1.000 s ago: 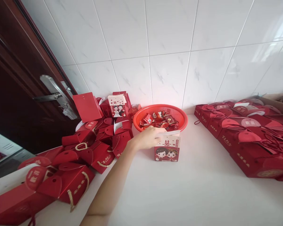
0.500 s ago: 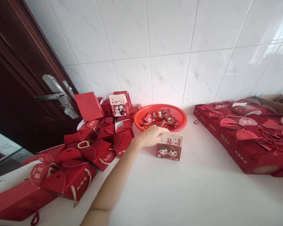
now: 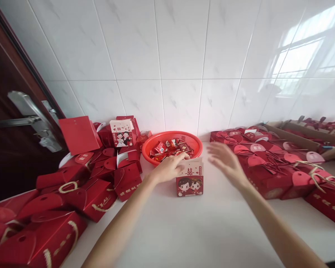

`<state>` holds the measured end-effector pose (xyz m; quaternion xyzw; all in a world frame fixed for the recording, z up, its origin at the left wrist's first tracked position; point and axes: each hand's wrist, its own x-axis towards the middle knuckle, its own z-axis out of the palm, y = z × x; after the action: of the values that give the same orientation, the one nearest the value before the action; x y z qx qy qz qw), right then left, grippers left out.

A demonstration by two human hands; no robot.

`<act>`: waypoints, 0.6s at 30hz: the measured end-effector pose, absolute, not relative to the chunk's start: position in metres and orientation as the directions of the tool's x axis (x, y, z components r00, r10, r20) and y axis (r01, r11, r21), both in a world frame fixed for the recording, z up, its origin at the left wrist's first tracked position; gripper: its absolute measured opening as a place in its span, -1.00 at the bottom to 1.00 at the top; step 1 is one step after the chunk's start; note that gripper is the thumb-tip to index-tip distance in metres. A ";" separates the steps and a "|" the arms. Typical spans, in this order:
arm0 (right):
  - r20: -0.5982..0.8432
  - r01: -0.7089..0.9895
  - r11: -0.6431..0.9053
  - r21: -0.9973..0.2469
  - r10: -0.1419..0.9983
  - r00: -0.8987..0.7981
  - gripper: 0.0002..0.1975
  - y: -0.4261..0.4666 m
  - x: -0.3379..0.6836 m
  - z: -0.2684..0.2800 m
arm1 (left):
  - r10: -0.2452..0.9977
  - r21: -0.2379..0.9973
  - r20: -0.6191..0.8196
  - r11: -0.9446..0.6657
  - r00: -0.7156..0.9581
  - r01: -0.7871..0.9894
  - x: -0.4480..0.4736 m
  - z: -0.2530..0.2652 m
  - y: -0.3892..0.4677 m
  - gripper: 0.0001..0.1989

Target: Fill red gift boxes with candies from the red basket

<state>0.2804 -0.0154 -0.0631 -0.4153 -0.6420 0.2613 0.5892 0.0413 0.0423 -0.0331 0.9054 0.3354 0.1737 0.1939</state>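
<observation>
A small gift box with two cartoon faces and a cream upper part stands upright on the white table. My left hand grips its upper left edge, fingers bent over the top. To the right of the box, my right hand is raised with fingers apart, slightly blurred, holding nothing. Just behind the box sits a red plastic basket with wrapped sweets in it. The near rim of the basket is partly hidden by my left hand.
Red gift boxes crowd the left side, some with rope handles. Another cartoon box stands on that pile. Tied red boxes fill the right, beside a cardboard carton. A tiled wall rises behind.
My right hand has come into view on the right, fingers spread. My left hand still grips the gift box. The whole view has shifted to the right.
</observation>
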 end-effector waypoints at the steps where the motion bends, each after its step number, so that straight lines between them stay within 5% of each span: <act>1: 0.514 0.200 0.505 -0.840 0.858 -0.005 -0.53 -0.012 0.276 -0.068 | 0.677 0.473 0.193 -0.699 0.711 0.537 0.041 -0.035 0.044 -0.66; 4: 0.421 0.109 0.432 -0.895 0.900 -0.111 -0.58 0.000 0.261 -0.087 | 0.676 0.467 0.198 -0.702 0.710 0.538 0.041 -0.041 0.047 -0.73; 8: 0.428 0.045 0.429 -0.902 0.903 -0.028 -0.65 0.009 0.250 -0.101 | 0.663 0.462 0.200 -0.713 0.722 0.527 0.042 -0.043 0.047 -0.80; 18: 0.502 0.191 0.489 -0.851 0.865 0.024 -0.76 0.001 0.248 -0.109 | 0.675 0.506 0.238 -0.700 0.698 0.504 0.041 -0.049 0.042 -0.75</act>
<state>0.2481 0.0007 -0.1093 -0.4149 -0.6361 0.2889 0.5829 0.0415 0.0424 -0.0490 0.8982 0.3282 0.2078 0.2058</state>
